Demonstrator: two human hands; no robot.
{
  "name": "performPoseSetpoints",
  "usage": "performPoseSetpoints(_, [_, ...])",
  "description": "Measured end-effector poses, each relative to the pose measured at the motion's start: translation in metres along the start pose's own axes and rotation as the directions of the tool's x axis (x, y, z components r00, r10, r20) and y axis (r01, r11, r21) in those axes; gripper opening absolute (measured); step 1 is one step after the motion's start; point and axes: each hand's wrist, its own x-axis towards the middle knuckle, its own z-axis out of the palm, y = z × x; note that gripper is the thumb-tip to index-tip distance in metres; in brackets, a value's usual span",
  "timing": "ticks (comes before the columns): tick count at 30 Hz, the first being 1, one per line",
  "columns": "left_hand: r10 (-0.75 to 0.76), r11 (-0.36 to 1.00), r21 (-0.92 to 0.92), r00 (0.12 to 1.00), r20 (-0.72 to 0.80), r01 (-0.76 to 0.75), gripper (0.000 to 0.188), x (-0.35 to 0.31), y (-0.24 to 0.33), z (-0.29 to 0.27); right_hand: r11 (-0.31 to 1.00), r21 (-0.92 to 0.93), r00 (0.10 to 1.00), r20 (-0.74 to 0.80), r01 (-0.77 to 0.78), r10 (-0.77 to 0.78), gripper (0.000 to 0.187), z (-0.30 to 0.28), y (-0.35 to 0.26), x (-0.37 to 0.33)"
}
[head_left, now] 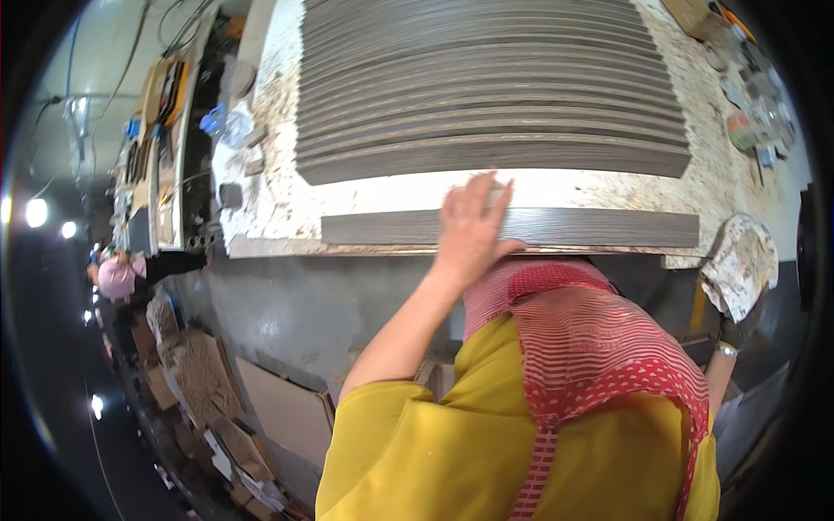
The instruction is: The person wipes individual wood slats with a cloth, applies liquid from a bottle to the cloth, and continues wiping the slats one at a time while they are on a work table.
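My left hand [472, 224], fingers stretched out and slightly spread, lies across a single grey wood-grain strip [599, 227] along the table's near edge. Its fingertips reach past the strip over the pale tabletop and look slightly blurred. Just beyond is a wide stack of similar grey strips [486, 95], laid side by side in rows. Off to the right, my right hand [740, 330] wears a dark glove, with a watch at the wrist. It holds a stained white rag [740, 265] beside the table's near right corner; the rag hides its fingers.
The worn white table [269, 195] carries a clear plastic bottle [233, 126] with a blue top at left, and jars [764, 122] at right. Cardboard and boards [282, 404] lie on the floor at lower left. Another person [122, 273] in pink is far left.
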Motion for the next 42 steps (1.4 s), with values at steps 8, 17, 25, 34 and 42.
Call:
performPoseSetpoints(8, [-0.102,0.984,0.146,0.995,0.019,0.098,0.102,0.027,-0.042,-0.031,0.994,0.102,0.998,0.067,-0.028,0.021,0.047,0.052,0.008,-0.031])
performPoseSetpoints(17, [-0.016,0.995,-0.102,0.999,0.037,0.020,0.058,0.003,-0.039,-0.020,0.994,0.112,0.999,-0.037,0.010,-0.006,0.053,0.115,0.014,-0.059])
performPoseSetpoints(25, [-0.004,0.991,-0.131,0.988,0.156,0.025,0.064,0.022,-0.048,-0.035,0.995,0.009,0.983,-0.159,0.099,-0.096,0.053,0.142,0.019,-0.072])
performPoseSetpoints(34, [-0.005,0.961,-0.264,0.961,0.278,0.081,0.056,0.045,-0.090,-0.051,0.991,-0.012,0.957,-0.256,0.136,-0.134,0.055,0.158,0.025,-0.093])
performPoseSetpoints(42, [0.281,0.931,-0.297,0.938,0.204,-0.214,0.048,0.055,-0.084,-0.049,0.979,-0.052,0.935,-0.290,0.200,-0.206,0.060,0.183,0.039,-0.122])
